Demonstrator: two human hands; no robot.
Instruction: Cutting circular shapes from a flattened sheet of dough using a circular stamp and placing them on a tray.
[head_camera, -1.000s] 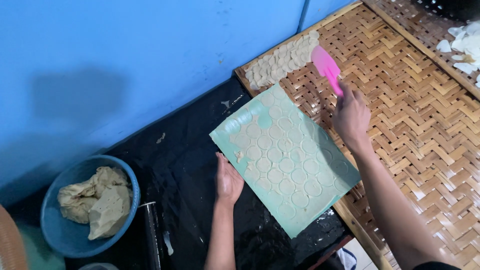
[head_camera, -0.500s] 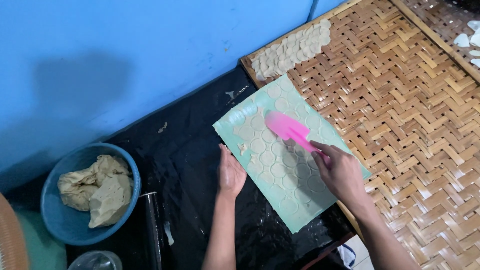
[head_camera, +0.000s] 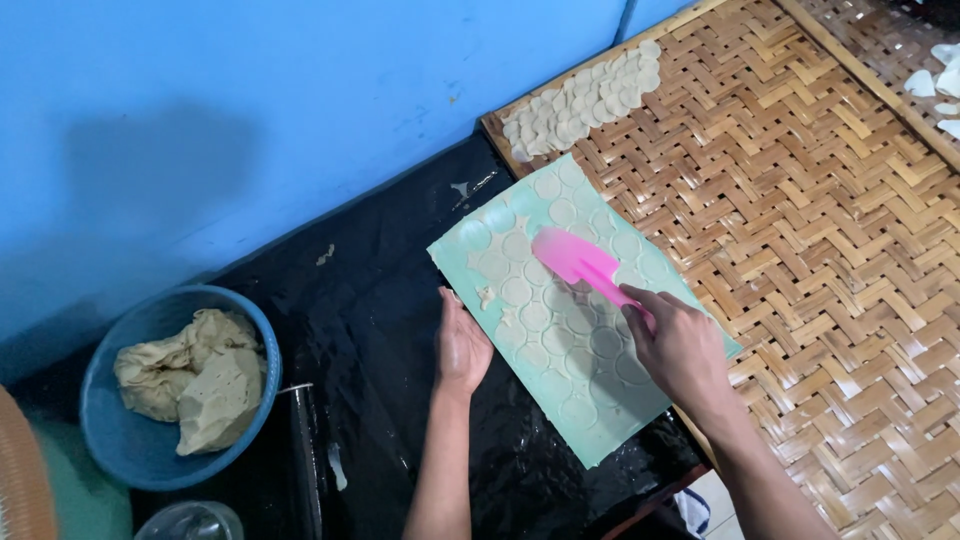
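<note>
Currently right hand (head_camera: 682, 348) grips pink spatula (head_camera: 580, 262) over dough rounds (head_camera: 560, 335) on the green mat (head_camera: 600, 440); left hand (head_camera: 460, 345) flat, steadying its 9 o'clock edge. One batch (head_camera: 585, 100) sits on woven tray (head_camera: 840, 230) at 12; most rounds unlifted.

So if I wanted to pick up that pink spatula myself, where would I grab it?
Probably by the narrow handle, coming from the lower right, just as the right hand holds it now. The pink spatula lies with its broad blade up-left over the dough circles on the green mat, so the handle end points toward the person and keeps fingers off the dough.
</note>
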